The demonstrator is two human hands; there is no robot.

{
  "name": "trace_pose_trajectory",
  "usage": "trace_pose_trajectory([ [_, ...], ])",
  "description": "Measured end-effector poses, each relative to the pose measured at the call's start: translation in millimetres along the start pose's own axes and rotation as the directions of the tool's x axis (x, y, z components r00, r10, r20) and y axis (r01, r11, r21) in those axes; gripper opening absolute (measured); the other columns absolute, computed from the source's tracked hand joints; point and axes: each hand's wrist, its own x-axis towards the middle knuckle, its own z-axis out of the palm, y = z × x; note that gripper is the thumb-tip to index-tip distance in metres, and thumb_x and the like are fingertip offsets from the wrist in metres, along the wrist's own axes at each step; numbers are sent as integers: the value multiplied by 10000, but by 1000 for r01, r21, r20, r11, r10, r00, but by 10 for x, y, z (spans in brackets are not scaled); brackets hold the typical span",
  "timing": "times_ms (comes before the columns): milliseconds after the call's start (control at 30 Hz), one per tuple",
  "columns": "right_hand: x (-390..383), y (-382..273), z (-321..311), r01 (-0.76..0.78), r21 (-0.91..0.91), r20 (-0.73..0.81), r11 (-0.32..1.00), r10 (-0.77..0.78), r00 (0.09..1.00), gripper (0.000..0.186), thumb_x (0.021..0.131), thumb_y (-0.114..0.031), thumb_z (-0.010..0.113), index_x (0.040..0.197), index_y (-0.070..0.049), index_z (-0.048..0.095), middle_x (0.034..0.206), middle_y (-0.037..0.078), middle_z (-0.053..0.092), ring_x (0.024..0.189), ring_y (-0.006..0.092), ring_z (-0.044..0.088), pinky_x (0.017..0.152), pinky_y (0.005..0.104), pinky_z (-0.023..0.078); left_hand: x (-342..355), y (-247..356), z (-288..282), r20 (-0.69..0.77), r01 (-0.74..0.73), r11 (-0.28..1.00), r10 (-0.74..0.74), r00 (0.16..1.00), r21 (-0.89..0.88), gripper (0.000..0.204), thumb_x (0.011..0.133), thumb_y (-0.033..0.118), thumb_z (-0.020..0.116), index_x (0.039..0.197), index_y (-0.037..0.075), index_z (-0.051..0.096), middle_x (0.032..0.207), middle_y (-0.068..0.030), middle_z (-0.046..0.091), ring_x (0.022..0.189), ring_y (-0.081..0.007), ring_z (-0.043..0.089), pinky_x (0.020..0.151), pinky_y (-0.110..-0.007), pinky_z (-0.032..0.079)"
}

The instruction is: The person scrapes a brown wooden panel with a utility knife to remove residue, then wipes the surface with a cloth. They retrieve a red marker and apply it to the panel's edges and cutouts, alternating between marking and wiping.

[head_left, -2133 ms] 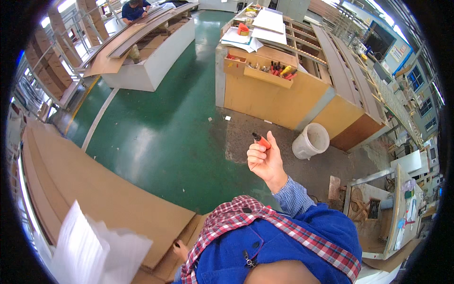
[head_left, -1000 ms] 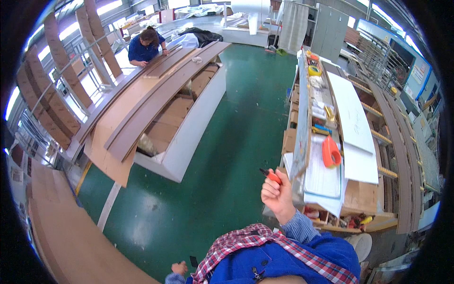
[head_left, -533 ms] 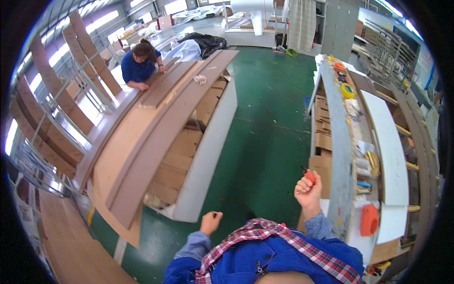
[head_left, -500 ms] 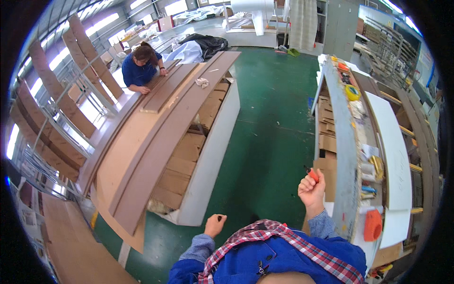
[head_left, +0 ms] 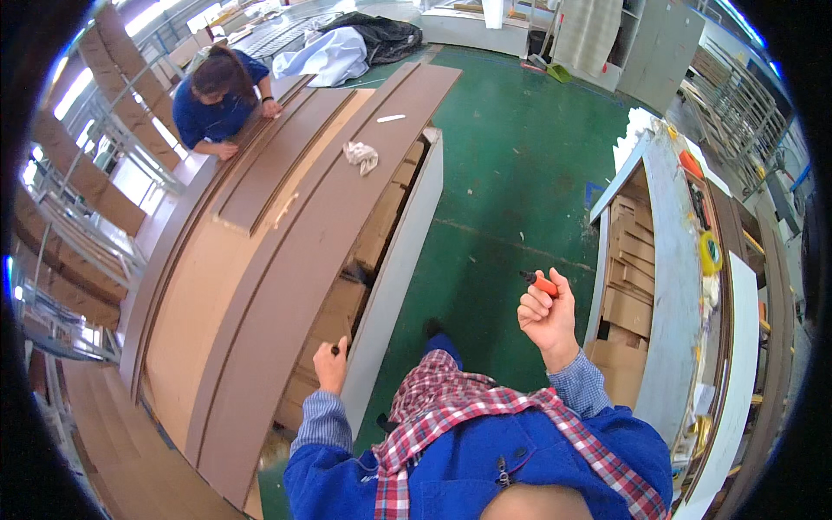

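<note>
A glossy, scuffed green floor [head_left: 494, 186] runs through the workshop between a white-sided left surface [head_left: 414, 230] and a worn, grey-blue right surface [head_left: 669, 286]. Above that floor, in the right hand [head_left: 549, 321], is a small tool [head_left: 542, 283] with a smooth, rounded orange-red body and a narrower black end pointing left. The fingers of the right hand curl round the body, the thumb up beside it, pinching it clear of both surfaces. The left hand [head_left: 329, 367], beside the left surface, is closed in a loose fist on a small dark piece [head_left: 335, 350], too little of it showing to tell its kind. Finely patterned blue cuffs [head_left: 579, 381] edge the sleeves, and a red-and-white plaid apron [head_left: 451, 399] spreads below.

On the left surface lies a long, matt brown board [head_left: 282, 286] with straight raised lines, bearing a crumpled off-white cloth [head_left: 360, 158] and a thin white strip [head_left: 391, 118]. Beside it is a smooth tan sheet [head_left: 195, 295]; a person [head_left: 217, 100] in dark blue leans over narrower brown panels [head_left: 276, 169]. Flattened cardboard [head_left: 627, 308] is stacked inside the right surface, near a yellow tape roll [head_left: 710, 253] on top.
</note>
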Motion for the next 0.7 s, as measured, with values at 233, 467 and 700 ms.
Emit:
trace_pose_trajectory([
  [233,1307,-743,474,161,-116,-131,980,-175,976,285,903,-340,503,864,-75,599,465,-27,345,415,96,328,399,233,275,2919,1134,721,-118,-308,938,292,949,-156,243,888,233,569,980,9,584,1148,-222,499,1042,-362,497,855,-388,424],
  [467,2398,-1436,248,235,-52,-323,971,-239,916,259,901,-331,507,892,-83,579,480,-30,357,417,87,335,394,229,280,4845,1862,1513,49,-129,951,120,992,280,452,884,350,549,1243,80,501,1440,-216,239,1292,-430,266,1027,-463,307],
  [700,4320,-2457,265,214,-100,-345,972,-236,909,261,888,-334,521,890,-77,572,491,-28,364,414,89,330,396,229,268,4846,1887,2322,150,-536,844,533,833,-26,468,747,95,687,1180,43,517,1378,-224,348,1252,-444,330,1057,-492,279],
])
